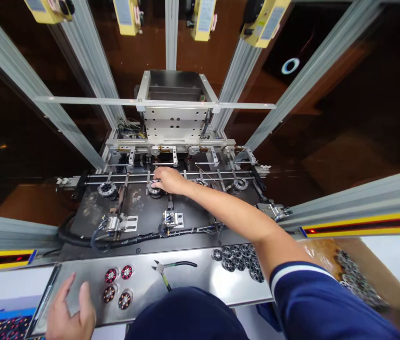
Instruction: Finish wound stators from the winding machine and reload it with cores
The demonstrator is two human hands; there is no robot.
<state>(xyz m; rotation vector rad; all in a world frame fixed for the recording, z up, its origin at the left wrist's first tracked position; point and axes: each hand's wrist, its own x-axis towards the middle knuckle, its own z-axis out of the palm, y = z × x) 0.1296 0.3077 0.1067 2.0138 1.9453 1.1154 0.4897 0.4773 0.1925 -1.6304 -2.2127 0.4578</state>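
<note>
My right hand (170, 181) reaches into the machine, thumb and fingers closed at a small round stator core (156, 185) in the second round holder (155, 192) from the left. The fingers hide part of it. My left hand (71, 311) hovers over the left end of the metal tray (200, 278), fingers apart, holding nothing. Beside it on the tray lie several wound stators (125, 299) with red and copper-coloured coils. Side cutters (166, 270) with green-and-black handles lie mid-tray. Several bare stator cores (238, 257) are grouped at the tray's right, near my right arm.
Other round holders (107, 190) stand along the machine bed, with metal clamps (124, 223) and a black cable (132, 244) in front. Yellow light-curtain bars (362, 224) flank the opening. A bag of cores (357, 278) lies right; a blue bin (4, 323) of wound stators sits left.
</note>
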